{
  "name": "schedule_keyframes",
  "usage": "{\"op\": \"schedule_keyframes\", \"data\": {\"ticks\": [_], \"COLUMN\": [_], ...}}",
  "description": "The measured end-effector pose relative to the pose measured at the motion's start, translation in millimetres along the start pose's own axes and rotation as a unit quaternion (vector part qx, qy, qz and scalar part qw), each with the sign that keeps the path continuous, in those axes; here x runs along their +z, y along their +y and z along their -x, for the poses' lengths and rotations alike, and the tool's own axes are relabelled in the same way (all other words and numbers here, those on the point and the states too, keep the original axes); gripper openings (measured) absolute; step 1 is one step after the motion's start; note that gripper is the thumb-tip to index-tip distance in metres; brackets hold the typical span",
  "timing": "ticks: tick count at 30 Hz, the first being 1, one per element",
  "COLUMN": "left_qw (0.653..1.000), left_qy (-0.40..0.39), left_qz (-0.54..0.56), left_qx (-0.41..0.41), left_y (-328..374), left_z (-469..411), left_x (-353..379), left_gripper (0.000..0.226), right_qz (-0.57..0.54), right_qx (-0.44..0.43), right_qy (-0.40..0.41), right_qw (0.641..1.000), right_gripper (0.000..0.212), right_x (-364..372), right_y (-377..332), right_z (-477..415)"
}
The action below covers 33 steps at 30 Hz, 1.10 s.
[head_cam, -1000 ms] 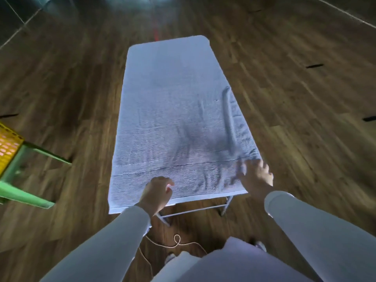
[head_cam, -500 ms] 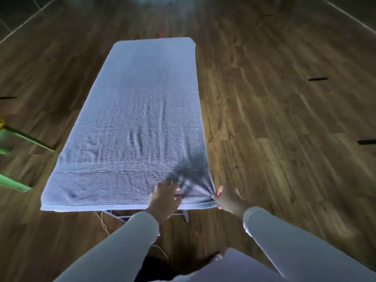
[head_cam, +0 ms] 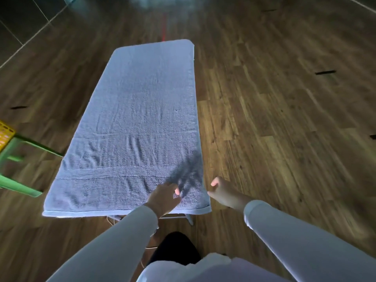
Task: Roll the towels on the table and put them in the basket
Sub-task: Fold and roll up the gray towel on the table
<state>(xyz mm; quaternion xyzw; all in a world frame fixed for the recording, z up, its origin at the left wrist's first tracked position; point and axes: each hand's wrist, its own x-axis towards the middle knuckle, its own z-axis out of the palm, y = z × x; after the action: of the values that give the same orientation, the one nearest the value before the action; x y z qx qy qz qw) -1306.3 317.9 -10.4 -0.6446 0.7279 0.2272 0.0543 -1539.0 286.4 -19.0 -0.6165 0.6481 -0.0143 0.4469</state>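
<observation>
Head view: a blue-grey terry towel (head_cam: 138,123) lies spread flat over a narrow white-framed table (head_cam: 189,218), covering its top from the near end to the far end. The left hand (head_cam: 164,198) rests on the towel by its near right corner, its grip loose, fingers bent with their tips on the cloth. The right hand (head_cam: 223,192) is curled just beside that corner; through the blur I cannot tell whether its grip pinches the hem. A yellow slatted plastic basket (head_cam: 5,135) sits on a green stool (head_cam: 16,159) at far left.
</observation>
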Motion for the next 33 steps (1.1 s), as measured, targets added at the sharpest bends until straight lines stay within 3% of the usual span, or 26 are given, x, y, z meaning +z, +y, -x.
{"op": "schedule_keyframes", "data": {"ticks": [3,13,18,25,30,33], "left_qw": [0.999,0.996,0.998,0.998,0.989,0.988], "left_qy": [-0.031,-0.012,0.024,0.065,0.090,0.099], "left_qz": [-0.026,-0.051,-0.035,0.012,0.109,0.109], "left_qx": [0.028,0.069,0.037,-0.006,0.051,0.055], "left_y": [6,8,9,23,-4,-47], "left_z": [-5,-5,5,12,18,24], "left_x": [1,17,27,37,32,19], "left_gripper": [0.032,0.033,0.035,0.031,0.026,0.022], "right_qz": [-0.026,-0.134,-0.100,-0.076,-0.005,0.075], "right_qx": [0.005,0.043,0.042,0.056,-0.009,-0.076], "right_qy": [-0.016,-0.017,0.046,0.051,0.077,0.114], "right_qw": [1.000,0.990,0.993,0.994,0.997,0.988], "right_gripper": [0.043,0.044,0.038,0.035,0.041,0.039], "right_x": [7,39,48,48,52,64], "right_y": [-4,-8,-8,-5,-18,-41], "right_z": [0,2,2,10,15,20]}}
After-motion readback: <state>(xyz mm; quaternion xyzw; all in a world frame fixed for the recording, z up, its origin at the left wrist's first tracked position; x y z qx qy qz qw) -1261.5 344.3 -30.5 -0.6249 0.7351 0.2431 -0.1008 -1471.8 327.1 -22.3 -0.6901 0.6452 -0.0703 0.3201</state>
